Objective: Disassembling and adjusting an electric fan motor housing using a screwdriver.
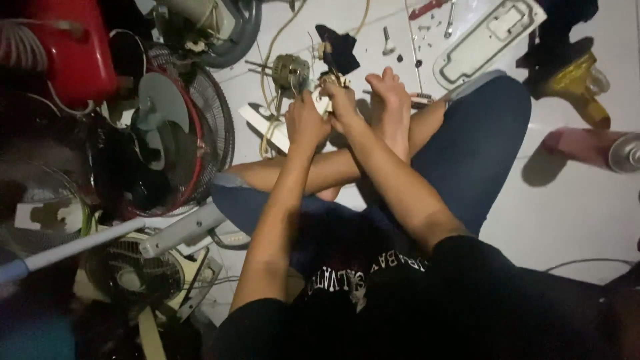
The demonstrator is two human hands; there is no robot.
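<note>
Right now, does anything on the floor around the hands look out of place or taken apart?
Yes. A bare fan motor lies on the tiles out of any housing, its wires running to the small part in both hands, left hand and right hand. Loose screws and a detached white cover plate lie scattered beyond the foot.

the part (331,81) is small, pale and brownish, with thin wires on it, held up off the white floor (573,220) just past the person's crossed legs. both hands close on it: the left hand (305,123) grips its near left side, the right hand (341,103) pinches it from the right, the two hands touching. its exact shape is too dim to tell. the fan motor (291,71), round, greenish metal with a shaft, lies on the floor just left of it, pale wires trailing away.
</note>
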